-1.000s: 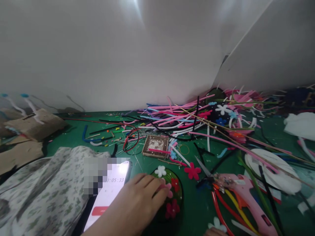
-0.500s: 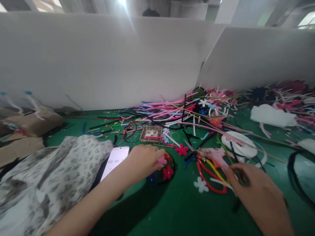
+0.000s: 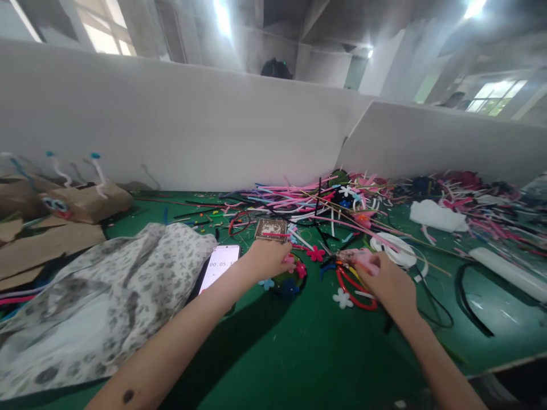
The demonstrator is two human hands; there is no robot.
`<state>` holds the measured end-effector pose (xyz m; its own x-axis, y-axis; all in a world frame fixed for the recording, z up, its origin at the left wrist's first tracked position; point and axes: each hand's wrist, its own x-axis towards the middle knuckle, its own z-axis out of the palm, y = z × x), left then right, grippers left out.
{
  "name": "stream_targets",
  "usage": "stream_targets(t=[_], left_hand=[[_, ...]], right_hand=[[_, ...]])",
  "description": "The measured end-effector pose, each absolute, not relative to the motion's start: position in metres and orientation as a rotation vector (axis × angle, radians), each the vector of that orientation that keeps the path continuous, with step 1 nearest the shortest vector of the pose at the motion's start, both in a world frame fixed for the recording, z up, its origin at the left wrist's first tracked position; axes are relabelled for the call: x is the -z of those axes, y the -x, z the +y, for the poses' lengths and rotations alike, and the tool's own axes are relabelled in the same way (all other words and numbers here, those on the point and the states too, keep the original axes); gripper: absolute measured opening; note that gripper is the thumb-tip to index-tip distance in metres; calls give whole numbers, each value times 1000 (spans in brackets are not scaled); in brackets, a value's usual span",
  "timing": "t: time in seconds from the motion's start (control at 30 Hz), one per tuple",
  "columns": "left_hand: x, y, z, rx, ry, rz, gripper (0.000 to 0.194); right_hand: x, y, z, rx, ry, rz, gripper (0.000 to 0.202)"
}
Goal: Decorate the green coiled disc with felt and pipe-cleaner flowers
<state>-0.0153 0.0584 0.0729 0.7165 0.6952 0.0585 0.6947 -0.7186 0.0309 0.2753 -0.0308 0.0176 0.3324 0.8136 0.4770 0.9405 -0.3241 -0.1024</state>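
My left hand (image 3: pixel 273 256) is closed, its fingertips pinching a pink flower (image 3: pixel 289 262) at the top of a dark green rounded piece (image 3: pixel 280 278). This piece also carries a red flower, a blue flower (image 3: pixel 290 288) and a light blue flower (image 3: pixel 266 283). My right hand (image 3: pixel 391 285) has its fingers closed around the rear of a pink glue gun (image 3: pixel 361 259) lying on the table, its metal tip pointing left. Red-handled scissors (image 3: pixel 356 303) lie under it. Loose beside them are a white flower (image 3: pixel 342 298) and a red flower (image 3: pixel 315 253).
A phone (image 3: pixel 220 265) showing a timer lies left of my left forearm, beside patterned cloth (image 3: pixel 171 256). Behind my hands are a pile of pipe cleaners (image 3: pixel 286 196) and a small brown square tray (image 3: pixel 258 229). A white roll (image 3: pixel 393 248) lies at right; a white partition (image 3: pixel 192 131) stands behind.
The green piece has turned under my left hand, so blue and light blue flowers now face front. My right hand has moved left and forward onto the glue gun. The view has tilted up.
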Motion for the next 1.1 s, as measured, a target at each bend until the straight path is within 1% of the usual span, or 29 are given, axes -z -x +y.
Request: stream_targets(t=[0.13, 0.2, 0.27, 0.43, 0.93, 1.1], left_hand=[[-68, 15, 61, -100, -2900, 1174, 27], [-66, 14, 62, -100, -2898, 1169, 27], [-65, 14, 63, -104, -2898, 1162, 26], [-62, 15, 66, -99, -2898, 1159, 27], [-65, 13, 67, -59, -2876, 1144, 23], [-66, 14, 67, -50, -2868, 1140, 23]], right_hand=[[-15, -261, -41, 653, 1920, -1548, 31], [-12, -247, -50, 674, 1763, -1622, 28], [-8, -233, -58, 661, 1706, -1689, 23], [-1, -214, -66, 644, 1698, -1748, 19], [0, -214, -70, 611, 1669, -1831, 12], [-5, -212, -71, 708, 1661, -1855, 10]])
